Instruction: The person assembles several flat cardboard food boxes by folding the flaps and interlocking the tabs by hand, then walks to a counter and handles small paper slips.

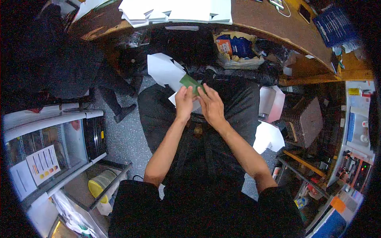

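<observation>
Above my lap, both hands meet on a small green card, flat and roughly rectangular. My left hand pinches its near left end with thumb and fingers. From the right, my right hand closes over the near right end, fingertips pressed on it. A white sheet with notched, cut edges reaches beyond the card toward the far left; whether the two are joined I cannot tell. More white paper shows under my hands, its lower part hidden by them.
White cut sheets are stacked on the brown table ahead. Beneath it lies an opened bag. Loose white paper sits right of my knee. A glass-fronted cabinet stands left, near another person's legs.
</observation>
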### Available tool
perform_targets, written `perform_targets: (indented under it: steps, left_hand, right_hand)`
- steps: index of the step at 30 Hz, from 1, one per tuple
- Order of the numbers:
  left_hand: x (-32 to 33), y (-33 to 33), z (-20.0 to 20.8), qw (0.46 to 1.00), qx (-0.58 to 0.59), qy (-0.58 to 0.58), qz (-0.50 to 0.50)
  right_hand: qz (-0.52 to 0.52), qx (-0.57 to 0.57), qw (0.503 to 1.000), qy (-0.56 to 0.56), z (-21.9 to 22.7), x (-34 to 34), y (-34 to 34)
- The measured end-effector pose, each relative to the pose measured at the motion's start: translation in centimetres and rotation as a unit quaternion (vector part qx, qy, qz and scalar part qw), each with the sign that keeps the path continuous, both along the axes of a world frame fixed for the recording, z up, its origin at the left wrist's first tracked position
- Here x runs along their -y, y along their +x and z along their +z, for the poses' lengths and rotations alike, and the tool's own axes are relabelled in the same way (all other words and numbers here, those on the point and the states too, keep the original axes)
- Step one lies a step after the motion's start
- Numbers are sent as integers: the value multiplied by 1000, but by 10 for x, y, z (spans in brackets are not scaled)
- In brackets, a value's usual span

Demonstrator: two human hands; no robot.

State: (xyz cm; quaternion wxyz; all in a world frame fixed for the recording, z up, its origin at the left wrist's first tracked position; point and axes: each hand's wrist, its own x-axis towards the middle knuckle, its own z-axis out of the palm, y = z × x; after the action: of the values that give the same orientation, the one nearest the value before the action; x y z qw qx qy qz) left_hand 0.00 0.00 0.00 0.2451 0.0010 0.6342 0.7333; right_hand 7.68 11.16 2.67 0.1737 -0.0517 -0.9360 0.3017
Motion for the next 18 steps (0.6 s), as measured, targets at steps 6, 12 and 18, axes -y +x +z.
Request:
perform_targets:
  steps: [6,12,18]
  left_hand:
    - [-29,20,7,996,25,83,-2]
    - [-17,11,5,996,4,85,-38]
    - [-18,15,23,994,6,92,-55]
  right_hand:
    - [-72,29,997,-26,6,-20,17]
    - [-70,-12,996,-50,4,-15,8]
    - [-98,-5,994,-53,12,-12,5]
